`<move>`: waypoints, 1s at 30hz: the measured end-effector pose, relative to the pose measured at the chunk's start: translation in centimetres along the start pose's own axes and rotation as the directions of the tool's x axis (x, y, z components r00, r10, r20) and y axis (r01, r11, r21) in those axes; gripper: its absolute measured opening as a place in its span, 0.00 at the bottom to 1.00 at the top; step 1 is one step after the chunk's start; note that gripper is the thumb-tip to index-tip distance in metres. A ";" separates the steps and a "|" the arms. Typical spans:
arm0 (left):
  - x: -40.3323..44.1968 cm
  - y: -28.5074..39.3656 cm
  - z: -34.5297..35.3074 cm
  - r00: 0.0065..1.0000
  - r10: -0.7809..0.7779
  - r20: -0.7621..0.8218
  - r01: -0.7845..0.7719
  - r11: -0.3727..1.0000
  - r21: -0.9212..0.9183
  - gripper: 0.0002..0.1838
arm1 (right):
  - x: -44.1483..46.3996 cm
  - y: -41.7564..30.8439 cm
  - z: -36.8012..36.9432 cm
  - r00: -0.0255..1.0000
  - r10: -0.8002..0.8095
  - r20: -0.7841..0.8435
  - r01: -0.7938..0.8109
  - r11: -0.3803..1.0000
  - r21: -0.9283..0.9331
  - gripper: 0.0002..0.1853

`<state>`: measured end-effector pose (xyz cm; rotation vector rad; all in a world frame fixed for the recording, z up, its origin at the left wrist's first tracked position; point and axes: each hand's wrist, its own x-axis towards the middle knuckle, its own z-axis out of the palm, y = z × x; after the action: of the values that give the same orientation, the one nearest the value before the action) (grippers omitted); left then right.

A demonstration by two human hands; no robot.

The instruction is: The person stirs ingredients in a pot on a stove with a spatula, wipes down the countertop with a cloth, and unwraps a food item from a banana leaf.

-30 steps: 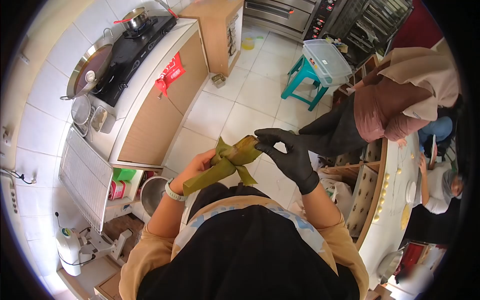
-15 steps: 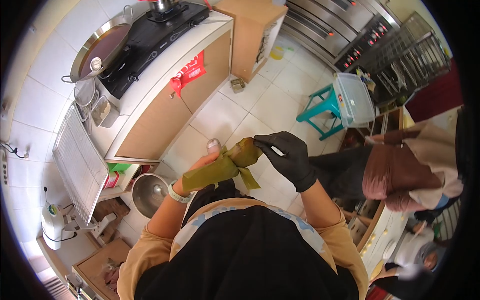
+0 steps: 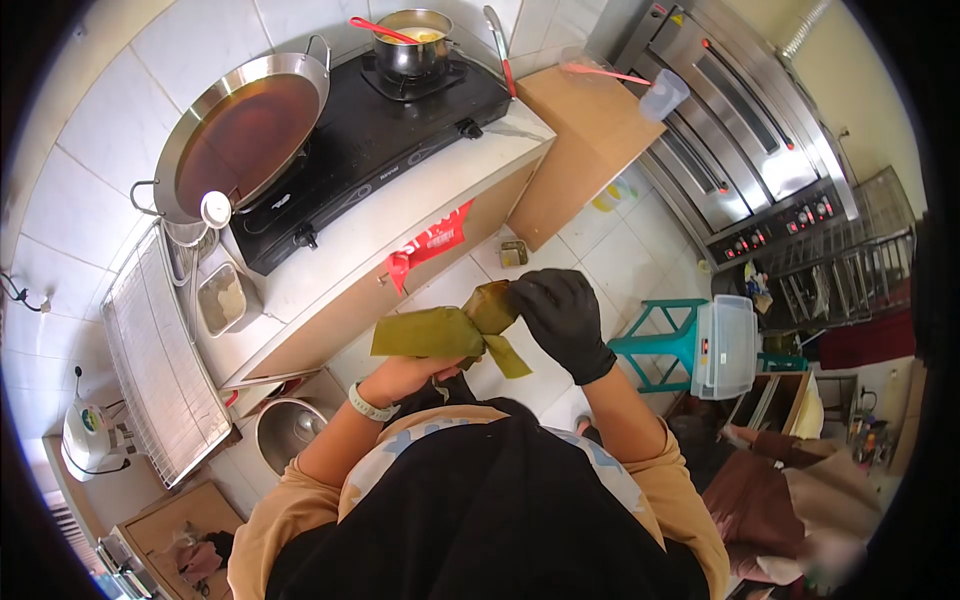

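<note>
White tiles lined the wall of a kitchen where a black gas stove (image 3: 365, 155) sat on a counter (image 3: 300, 290). On the stove were a wide metal pan (image 3: 168, 182) of brown liquid and a pot (image 3: 410, 65) with a red-handled utensil resting in it. Above the floor beside the counter, a person held a folded green leaf packet (image 3: 428, 334) just ahead of the body. The bare left hand (image 3: 412, 378), a pale band around its wrist, cradled the packet from below, its fingers curled beneath and partly hidden by the leaf. The black-gloved right hand (image 3: 560, 315) had its fingers bent in and pinching the packet's upper end. Farther right, a clear plastic box (image 3: 725, 345) rested on a teal stool (image 3: 660, 346), near a steel oven (image 3: 735, 130). Another person in brown (image 3: 750, 500) stood at lower right.
</note>
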<state>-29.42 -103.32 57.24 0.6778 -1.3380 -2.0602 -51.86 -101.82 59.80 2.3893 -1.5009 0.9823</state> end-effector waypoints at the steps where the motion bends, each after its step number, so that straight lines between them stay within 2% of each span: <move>1: 1.0 -0.5 -0.5 0.998 -0.036 -0.057 0.035 0.999 -0.030 0.08 | 1.1 0.9 0.5 0.999 0.027 0.020 -0.027 1.000 0.001 0.12; 3: 2.7 -2.1 -1.3 0.978 -0.116 -0.172 0.100 0.990 -0.095 0.08 | 2.5 2.3 1.6 0.996 0.066 0.056 -0.069 0.997 0.044 0.10; 5: 4.4 -2.2 -1.5 0.953 -0.151 -0.262 0.092 0.970 -0.225 0.07 | 3.7 3.9 2.8 0.994 0.079 0.081 -0.089 0.988 0.124 0.10; 9: 7.7 -1.4 -1.9 0.903 -0.107 -0.417 -0.071 0.918 -0.390 0.09 | 5.1 6.8 4.7 0.981 -0.023 0.194 -0.034 0.959 0.282 0.14; 12: 9.9 -2.0 -1.8 0.905 0.017 -0.425 -0.234 0.855 -0.464 0.12 | 6.0 9.3 5.6 0.973 -0.115 0.202 0.036 0.933 0.357 0.14; 15: 12.3 -1.6 -0.2 0.886 -0.097 -0.454 -0.276 0.677 -0.683 0.13 | 7.4 12.5 5.6 0.965 -0.194 0.178 0.098 0.893 0.440 0.14; 18: 14.6 -1.9 1.3 0.948 -0.019 -0.317 -0.271 0.472 -0.839 0.15 | 8.2 15.9 5.9 0.961 -0.250 0.116 0.159 0.847 0.507 0.13; 19: 15.4 -1.8 1.6 0.931 0.008 -0.364 -0.306 0.562 -0.769 0.15 | 8.4 16.9 6.3 0.961 -0.263 0.087 0.180 0.830 0.527 0.12; 21: 16.9 -0.4 2.5 0.891 0.067 -0.449 -0.354 0.720 -0.597 0.14 | 9.7 18.6 5.3 0.964 -0.240 0.118 0.121 0.786 0.607 0.12; 22: 17.9 -0.2 3.2 0.808 0.069 -0.585 -0.375 0.827 -0.420 0.11 | 10.0 19.3 4.7 0.964 -0.223 0.143 0.081 0.760 0.644 0.11; 25: 19.7 -0.5 3.5 0.744 0.182 -0.643 -0.246 0.969 -0.010 0.08 | 10.4 21.9 3.2 0.963 0.038 0.266 -0.232 0.618 0.751 0.10; 26: 20.3 -0.4 3.8 0.740 0.178 -0.648 -0.178 0.982 0.067 0.06 | 10.9 22.6 2.8 0.984 0.012 0.175 -0.139 0.662 0.737 0.13; 30: 23.5 -0.7 6.6 0.710 0.182 -0.680 -0.205 0.978 0.046 0.05 | 12.8 25.0 1.2 0.972 -0.220 0.076 0.132 0.788 0.601 0.16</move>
<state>-50.55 -115.61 56.68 1.0957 -0.8831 -1.4255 -68.96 -124.11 61.37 3.0151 -1.0738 1.4306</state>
